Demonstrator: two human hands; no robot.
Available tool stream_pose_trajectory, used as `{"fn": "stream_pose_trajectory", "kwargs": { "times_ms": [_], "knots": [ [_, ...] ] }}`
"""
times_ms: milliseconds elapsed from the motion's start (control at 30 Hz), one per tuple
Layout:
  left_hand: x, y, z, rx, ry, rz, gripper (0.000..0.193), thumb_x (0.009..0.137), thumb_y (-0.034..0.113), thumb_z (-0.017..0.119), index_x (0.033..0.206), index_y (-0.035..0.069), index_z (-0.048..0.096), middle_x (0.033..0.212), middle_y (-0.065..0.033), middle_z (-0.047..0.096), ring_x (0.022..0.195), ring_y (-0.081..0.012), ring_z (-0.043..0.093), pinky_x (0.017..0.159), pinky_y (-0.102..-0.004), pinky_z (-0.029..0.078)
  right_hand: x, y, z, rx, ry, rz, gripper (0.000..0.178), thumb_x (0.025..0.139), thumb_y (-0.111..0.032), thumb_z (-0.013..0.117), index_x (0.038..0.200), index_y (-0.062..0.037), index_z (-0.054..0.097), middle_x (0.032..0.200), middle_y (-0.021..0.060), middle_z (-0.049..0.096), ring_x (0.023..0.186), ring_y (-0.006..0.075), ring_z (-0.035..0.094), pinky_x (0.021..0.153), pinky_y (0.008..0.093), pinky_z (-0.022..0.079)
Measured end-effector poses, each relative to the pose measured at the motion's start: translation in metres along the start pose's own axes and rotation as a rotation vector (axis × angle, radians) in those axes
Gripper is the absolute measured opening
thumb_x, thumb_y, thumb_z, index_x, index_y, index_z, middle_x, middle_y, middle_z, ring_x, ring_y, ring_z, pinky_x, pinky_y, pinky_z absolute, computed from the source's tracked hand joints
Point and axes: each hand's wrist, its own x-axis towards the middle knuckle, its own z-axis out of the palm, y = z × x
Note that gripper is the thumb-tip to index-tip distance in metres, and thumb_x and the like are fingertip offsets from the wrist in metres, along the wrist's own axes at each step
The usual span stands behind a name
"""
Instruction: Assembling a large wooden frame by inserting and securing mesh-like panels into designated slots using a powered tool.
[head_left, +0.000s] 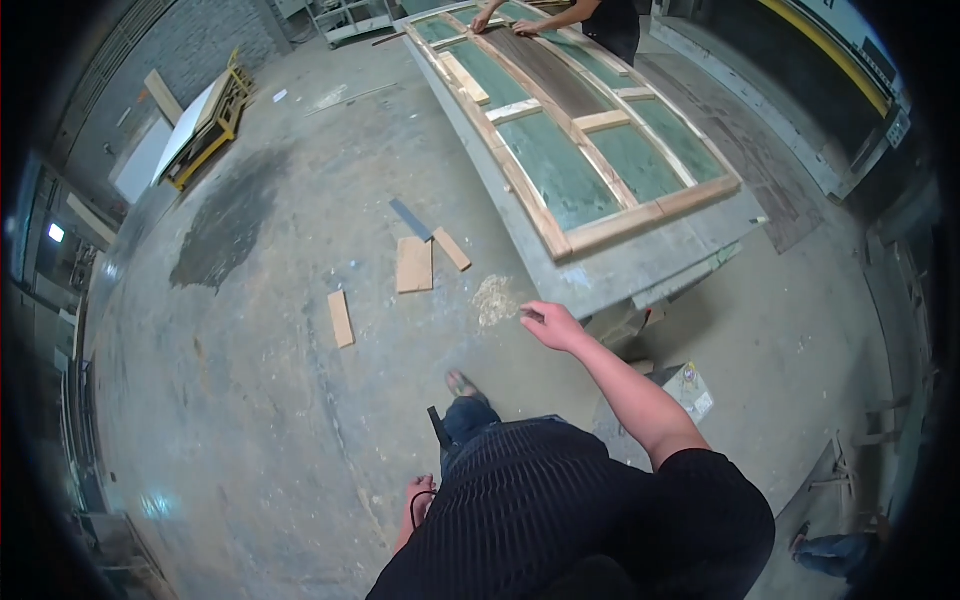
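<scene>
My right hand (552, 325) reaches forward at the near corner of a grey worktable (630, 262). Its fingers are loosely bent and apart, and I see nothing in them. A wooden frame (620, 218) with green panels lies on the table, just beyond that hand. My left hand (420, 488) hangs low beside my hip, with a thin dark loop (416, 508) at the wrist; its fingers are partly hidden and small. At the far end, another person's hands (527, 27) touch a dark brown board (545, 72) lying over the frame.
Wood offcuts (414, 265) and a dark strip (410, 219) lie on the concrete floor ahead, beside a sawdust pile (495, 300). A yellow cart (210, 145) holding a white sheet stands far left. Right of the table is a large machine (780, 90) with a yellow bar.
</scene>
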Motion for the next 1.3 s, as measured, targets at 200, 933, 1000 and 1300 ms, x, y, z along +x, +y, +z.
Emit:
{"fn": "stream_pose_trajectory", "kwargs": {
  "times_ms": [200,933,1000,1300],
  "knots": [
    [0.148,0.19,-0.044,0.113,-0.201,0.29,0.037,0.101,0.033,0.074,0.11,-0.003,0.072,0.088,-0.0079,0.074,0.081,-0.0196,0.068,0.074,-0.0359,0.054,0.195,0.041,-0.037,0.13,0.316,0.074,0.031,0.098,-0.018,0.073,0.126,-0.0028,0.072,0.107,0.0118,0.078,0.094,0.0187,0.074,0.086,0.0331,0.059],
    [0.226,1.039,0.196,0.827,-0.624,1.708,0.046,0.097,0.028,0.072,0.132,-0.001,0.065,0.135,-0.0251,0.065,0.124,-0.0416,0.064,0.104,-0.0478,0.053,0.528,0.254,-0.31,-0.017,1.0,0.602,0.03,0.098,-0.024,0.072,0.119,-0.0032,0.075,0.11,0.0179,0.078,0.1,0.029,0.077,0.09,0.0399,0.06],
    [0.202,1.07,0.255,0.892,-0.643,1.867,0.048,0.097,0.03,0.072,0.132,-0.002,0.063,0.139,-0.0243,0.063,0.129,-0.0422,0.059,0.109,-0.0492,0.048,0.548,0.275,-0.335,-0.047,1.001,0.612,0.03,0.097,-0.025,0.072,0.118,-0.0036,0.075,0.111,0.0183,0.078,0.101,0.0308,0.077,0.09,0.0408,0.06],
    [0.192,1.159,0.424,0.944,-0.495,2.082,0.062,0.098,0.043,0.067,0.143,0.001,0.058,0.154,-0.0211,0.051,0.146,-0.0393,0.044,0.12,-0.0547,0.034,0.608,0.339,-0.388,-0.32,0.865,0.714,0.021,0.091,-0.026,0.075,0.103,-0.0098,0.079,0.106,0.017,0.073,0.104,0.0381,0.07,0.09,0.0496,0.057]
  ]
}}
